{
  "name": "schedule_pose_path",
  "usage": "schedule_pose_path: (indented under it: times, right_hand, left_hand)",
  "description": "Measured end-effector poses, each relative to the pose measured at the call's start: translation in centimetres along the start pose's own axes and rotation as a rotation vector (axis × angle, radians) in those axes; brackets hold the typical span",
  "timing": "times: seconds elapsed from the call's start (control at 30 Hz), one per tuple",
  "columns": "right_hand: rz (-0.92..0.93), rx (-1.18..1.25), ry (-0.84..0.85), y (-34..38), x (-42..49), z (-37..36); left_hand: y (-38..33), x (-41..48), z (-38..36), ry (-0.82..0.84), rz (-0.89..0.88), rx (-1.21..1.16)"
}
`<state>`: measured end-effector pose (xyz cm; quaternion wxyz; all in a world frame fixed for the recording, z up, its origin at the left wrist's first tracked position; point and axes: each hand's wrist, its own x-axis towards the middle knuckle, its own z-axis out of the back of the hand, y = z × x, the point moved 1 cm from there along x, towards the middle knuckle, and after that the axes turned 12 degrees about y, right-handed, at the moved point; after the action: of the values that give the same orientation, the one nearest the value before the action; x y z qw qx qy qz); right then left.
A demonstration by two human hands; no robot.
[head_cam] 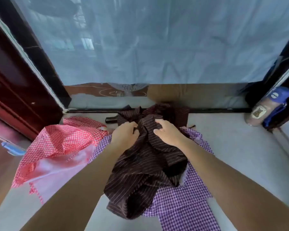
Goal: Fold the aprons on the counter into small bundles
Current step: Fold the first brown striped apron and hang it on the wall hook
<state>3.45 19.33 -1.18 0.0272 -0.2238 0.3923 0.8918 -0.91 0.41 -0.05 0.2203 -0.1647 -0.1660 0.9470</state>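
1. Dark brown apron (pixel 148 164), thin pale pinstripes, soft woven cloth. It lies crumpled in a deep heap at the middle of the counter, reaching from the far rail to the near edge, on top of item 2.
2. Purple-and-white gingham apron (pixel 182 202), light cloth. It is spread flat beneath the dark brown apron, showing at its right and near sides.
3. Red-and-white gingham apron (pixel 62 139), with a pale pink, slightly glossy underside turned up. It lies rumpled at the left and touches the purple one.
4. Black strap (pixel 110 120), a narrow flat band, lying on the counter just left of the brown heap's far end.
5. Left hand (pixel 125 135): fingers curled, bunching a fold of the dark brown apron at its far part.
6. Right hand (pixel 168 133): on the same apron, just right of the left hand. Its forefinger and thumb are bent over a ridge of cloth, and whether they pinch it cannot be told.
7. Counter (pixel 240 147): pale grey, smooth and matt, with a black rail (pixel 93 111) along its far edge.
8. Translucent blue-grey plastic sheet (pixel 157 39), creased, filling the far wall.
9. Dark red wooden panel (pixel 10 80), glossy, at the left.
10. Brownish bottle with a blue cap (pixel 260 110), standing at the far right corner.
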Motion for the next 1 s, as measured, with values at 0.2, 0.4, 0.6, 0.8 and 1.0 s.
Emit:
schedule_pose_path:
  times: [0.2,0.4,0.6,0.8,1.0]
  right_hand:
    - [-0.249,0.118,-0.062,-4.3,4.6,-4.8]
    - [-0.336,0.526,-0.259,-6.6,6.0,-6.9]
    - [0.004,0.652,-0.562,-4.3,3.3,-2.4]
    - [-0.232,0.565,0.027,-4.7,-0.5,0.0]
    - [-0.106,0.677,-0.492,-6.6,-4.5,1.3]
  left_hand:
    - [4.7,4.4,-4.6,0.234,0.003,-0.066]
    - [6.7,6.1,-8.4,0.379,0.043,-0.132]
    - [6.3,8.0,-6.7,0.276,0.210,-0.362]
    - [2.6,8.4,-4.5,0.311,-0.075,-0.181]
    - [0.5,5.6,-5.7,0.568,-0.144,-0.463]
